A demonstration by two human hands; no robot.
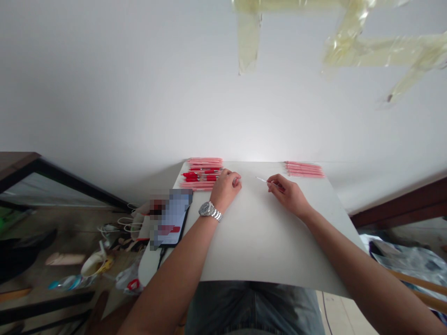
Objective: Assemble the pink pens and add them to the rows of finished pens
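My right hand [284, 191] pinches a thin pen refill [261, 179], its pale tip pointing left over the white table [258, 232]. Close to the pens on the left, my left hand [225, 187] is closed with curled fingers; whatever lies in them is too small to make out. Beside it are several red pens [200, 177] with clear parts. Pink pen-like sticks [205, 161] lie in a row behind them, and more pink sticks [197, 185] lie in front. Another row of pink sticks [305, 169] rests at the back right, beyond my right hand.
A phone [176, 218] with a cable lies along the table's left edge. The wall [174, 93] closes off the back, with yellowed tape [248, 42] on it. Left of the table, on the floor, are a cup [93, 264], a bottle [70, 282] and cables.
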